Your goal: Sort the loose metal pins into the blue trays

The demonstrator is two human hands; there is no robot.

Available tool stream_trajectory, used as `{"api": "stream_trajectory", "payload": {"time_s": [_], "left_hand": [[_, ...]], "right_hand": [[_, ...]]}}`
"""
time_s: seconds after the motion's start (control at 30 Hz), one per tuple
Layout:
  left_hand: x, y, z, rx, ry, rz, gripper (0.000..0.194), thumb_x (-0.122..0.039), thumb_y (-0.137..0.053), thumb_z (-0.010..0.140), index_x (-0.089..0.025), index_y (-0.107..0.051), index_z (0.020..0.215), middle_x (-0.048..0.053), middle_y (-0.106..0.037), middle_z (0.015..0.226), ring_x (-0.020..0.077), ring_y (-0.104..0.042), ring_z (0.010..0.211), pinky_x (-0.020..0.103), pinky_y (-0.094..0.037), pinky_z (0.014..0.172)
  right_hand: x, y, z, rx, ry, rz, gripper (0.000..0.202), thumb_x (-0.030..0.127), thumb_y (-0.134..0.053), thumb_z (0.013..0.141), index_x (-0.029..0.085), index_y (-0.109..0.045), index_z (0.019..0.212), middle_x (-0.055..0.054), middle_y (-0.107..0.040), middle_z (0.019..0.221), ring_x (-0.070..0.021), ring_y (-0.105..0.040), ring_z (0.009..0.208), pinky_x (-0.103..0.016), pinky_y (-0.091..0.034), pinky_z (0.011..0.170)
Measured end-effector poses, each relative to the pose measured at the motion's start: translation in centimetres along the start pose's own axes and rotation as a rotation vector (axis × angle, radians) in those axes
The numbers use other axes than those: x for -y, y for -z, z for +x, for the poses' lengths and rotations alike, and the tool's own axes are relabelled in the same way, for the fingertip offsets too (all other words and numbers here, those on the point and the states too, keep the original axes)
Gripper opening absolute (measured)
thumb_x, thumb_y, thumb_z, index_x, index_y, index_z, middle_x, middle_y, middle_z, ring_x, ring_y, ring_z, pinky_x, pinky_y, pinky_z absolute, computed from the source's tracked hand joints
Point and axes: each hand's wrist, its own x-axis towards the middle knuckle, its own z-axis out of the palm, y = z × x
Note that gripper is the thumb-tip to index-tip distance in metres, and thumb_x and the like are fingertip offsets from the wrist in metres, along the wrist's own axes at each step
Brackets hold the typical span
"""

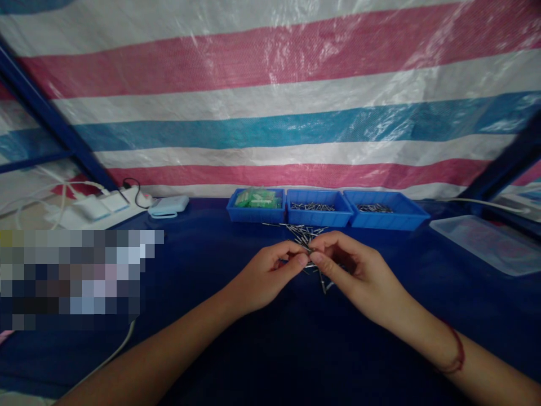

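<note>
My left hand [270,272] and my right hand [362,273] meet fingertip to fingertip above the dark blue table. Both are closed in a pinch around a small, thin metal pin [310,251], mostly covered by my fingers, so its exact form is hard to see. Just behind and below my fingertips lies a loose pile of slender metal pins [302,232]. A few of them stick out under my right hand. A thin dark red cord circles my right wrist.
Three blue bins line the back: one with green plastic packets [258,198], a middle bin [319,218] and a right bin [386,221] with small metal parts. A clear plastic lid [486,242] lies right. A power strip [114,203] and light blue device [169,206] sit left.
</note>
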Motion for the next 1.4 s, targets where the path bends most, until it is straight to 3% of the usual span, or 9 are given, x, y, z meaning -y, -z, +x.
{"api": "stream_trajectory", "payload": {"time_s": [0.3,0.67,0.9,1.03,1.2,1.33,1.4], "left_hand": [[0.2,-0.4,0.0,0.023,0.021,-0.123,0.023,-0.032,-0.046,0.09,-0.015,-0.061,0.096,0.003,-0.064,0.091,0.015,-0.057,0.086,0.026,-0.042,0.076],[0.5,-0.6,-0.1,0.029,0.021,-0.133,0.02,-0.033,-0.049,0.088,-0.015,-0.058,0.092,-0.001,-0.056,0.078,0.0114,-0.052,0.071,0.025,-0.041,0.067],[0.3,-0.6,0.0,-0.102,0.01,-0.136,0.014,-0.026,-0.054,0.084,-0.016,-0.059,0.092,0.002,-0.063,0.087,0.0135,-0.058,0.079,0.027,-0.045,0.073],[0.2,-0.5,-0.1,-0.216,-0.037,-0.031,0.014,-0.024,-0.057,0.083,-0.016,-0.06,0.093,0.003,-0.064,0.093,0.0148,-0.059,0.083,0.028,-0.046,0.075],[0.1,-0.4,-0.4,-0.267,-0.106,0.071,0.01,-0.024,-0.056,0.084,-0.018,-0.06,0.091,0.002,-0.063,0.091,0.0149,-0.06,0.083,0.028,-0.046,0.076],[0.4,-0.5,-0.5,-0.282,-0.105,0.065,0.028,-0.027,-0.054,0.086,-0.021,-0.05,0.112,0.001,-0.06,0.092,0.0143,-0.059,0.082,0.028,-0.046,0.075],[0.6,-0.6,-0.5,-0.294,-0.109,0.08,0.039,-0.028,-0.052,0.087,-0.021,-0.039,0.124,0.001,-0.058,0.091,0.0137,-0.058,0.08,0.028,-0.046,0.074]], "right_hand": [[0.2,-0.2,0.2,0.003,0.023,0.021,0.013,0.032,-0.055,0.085,0.02,-0.061,0.083,0.0,-0.061,0.073,-0.012,-0.054,0.062,-0.024,-0.043,0.055],[0.2,-0.1,0.2,-0.004,0.05,-0.029,0.013,0.03,-0.054,0.086,0.022,-0.063,0.087,-0.002,-0.061,0.078,-0.0138,-0.057,0.067,-0.027,-0.045,0.058],[0.0,-0.1,0.2,-0.012,0.039,-0.026,0.012,0.029,-0.054,0.085,0.021,-0.062,0.087,-0.002,-0.06,0.076,-0.0131,-0.054,0.063,-0.026,-0.044,0.055],[-0.2,0.0,0.2,-0.021,0.024,-0.036,0.011,0.029,-0.054,0.085,0.021,-0.062,0.085,-0.001,-0.059,0.073,-0.0121,-0.052,0.06,-0.025,-0.042,0.052],[-0.3,-0.4,0.2,-0.004,0.033,-0.051,0.012,0.028,-0.054,0.084,0.02,-0.063,0.082,-0.002,-0.06,0.074,-0.0126,-0.055,0.061,-0.025,-0.043,0.052],[-0.6,-0.2,0.5,0.031,0.081,-0.097,0.015,0.026,-0.052,0.084,0.02,-0.065,0.081,-0.003,-0.063,0.075,-0.0141,-0.058,0.065,-0.027,-0.046,0.056],[-0.9,0.9,1.1,-0.052,0.1,-0.174,0.016,0.028,-0.052,0.084,0.019,-0.065,0.08,-0.003,-0.066,0.077,-0.0154,-0.06,0.069,-0.028,-0.047,0.06]]}}
